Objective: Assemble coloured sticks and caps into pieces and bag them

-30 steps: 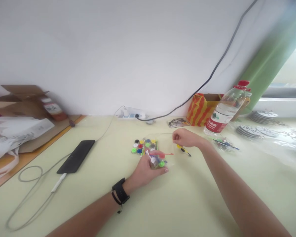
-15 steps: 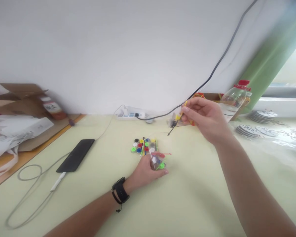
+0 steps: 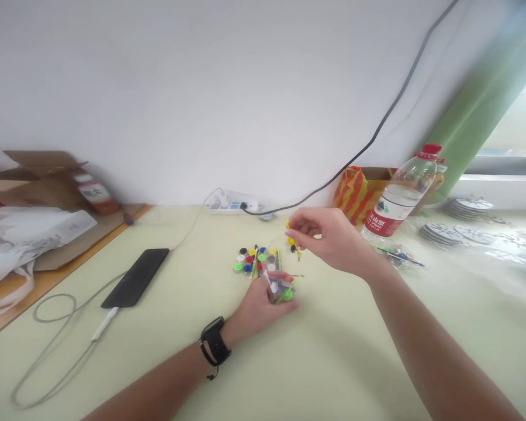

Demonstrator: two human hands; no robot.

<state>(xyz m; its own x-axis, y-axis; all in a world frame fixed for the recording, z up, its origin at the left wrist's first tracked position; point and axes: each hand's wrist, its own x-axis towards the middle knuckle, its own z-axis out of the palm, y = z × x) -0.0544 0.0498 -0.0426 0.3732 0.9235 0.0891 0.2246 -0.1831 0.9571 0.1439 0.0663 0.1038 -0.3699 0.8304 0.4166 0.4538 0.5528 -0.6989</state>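
Just below the centre of the frame, the left hand (image 3: 258, 310) is cupping a bundle of small coloured pieces (image 3: 280, 289), fingers half curled and thumb lying along the near side; slightly higher and to the right, the right hand (image 3: 326, 237) is pinching a small yellow piece (image 3: 291, 241), thumb and forefinger meeting on it and its lower end apparently hanging above the tabletop. Handling this well is probably calling for a light fingertip pinch, since the piece is looking thin, and a steady left hand, keeping the bundle from spilling among the round caps (image 3: 248, 260) beside it. Around them, a pale green table (image 3: 333, 368) is stretching to a white wall (image 3: 201, 105), with a power strip (image 3: 234, 204) sitting at its foot. A phone (image 3: 135, 278) is lying at left, a cardboard box (image 3: 44, 159) is standing at far left, and a water bottle (image 3: 390, 207) is standing beside a striped bag (image 3: 353, 190) at right. Daylight is brightening the upper right corner.
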